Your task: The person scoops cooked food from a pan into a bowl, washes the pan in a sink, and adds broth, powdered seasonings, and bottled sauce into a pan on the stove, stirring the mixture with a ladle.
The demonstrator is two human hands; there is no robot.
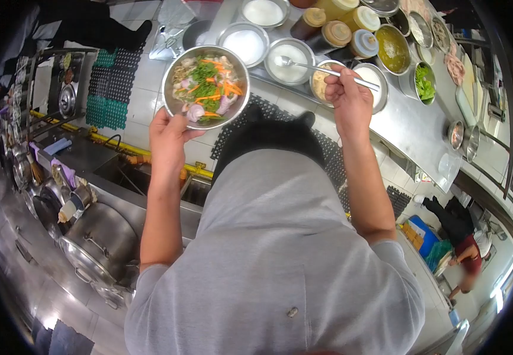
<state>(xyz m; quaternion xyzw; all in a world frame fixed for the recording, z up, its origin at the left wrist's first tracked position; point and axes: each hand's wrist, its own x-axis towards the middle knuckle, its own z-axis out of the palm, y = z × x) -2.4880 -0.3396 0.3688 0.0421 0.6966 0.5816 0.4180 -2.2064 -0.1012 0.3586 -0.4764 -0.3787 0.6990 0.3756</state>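
Observation:
My left hand [172, 131] grips the rim of a metal bowl [247, 89], with the thumb over its near edge. Inside are chopped green herbs [206, 83], orange carrot strips [214, 114], sliced onion [195, 112] and pale pieces I cannot identify. A metal spoon [318, 68] is pinched by its handle in my right hand [351, 97]. Its tip lies over a bowl of white granules [292, 74], apparently touching them. Below the right hand, partly hidden, are a bowl of pale yellow stuff [320, 83] and another white-filled bowl [372, 78].
More white-filled bowls [244, 47] and several sauce bottles [335, 34] crowd the steel counter [407, 127]. Green sauce [393, 52] and leafy greens [425, 81] stand farther right. Behind on the left is a large stockpot [105, 236]. Another person [466, 248] is at the far right.

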